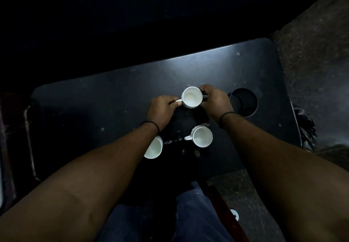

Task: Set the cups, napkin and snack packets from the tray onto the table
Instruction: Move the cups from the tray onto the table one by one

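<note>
Three white cups stand on a dark table [94, 105] in dim light. The far cup [192, 97] is gripped from both sides: my left hand [162, 109] pinches its handle, and my right hand [215, 100] wraps its right wall. A second cup [202, 137] stands nearer, handle to the left, between my forearms. My left forearm partly covers the third cup [154, 148]. A very dark patch under the cups may be the tray, but its outline is lost in the gloom. I can see no napkin or snack packets.
A round cup-holder hole [244, 102] is cut into the table right of my right hand. Rough stone floor [311, 62] lies to the right. A dark red frame [28, 138] borders the table's left edge. My trouser legs [188, 213] show below.
</note>
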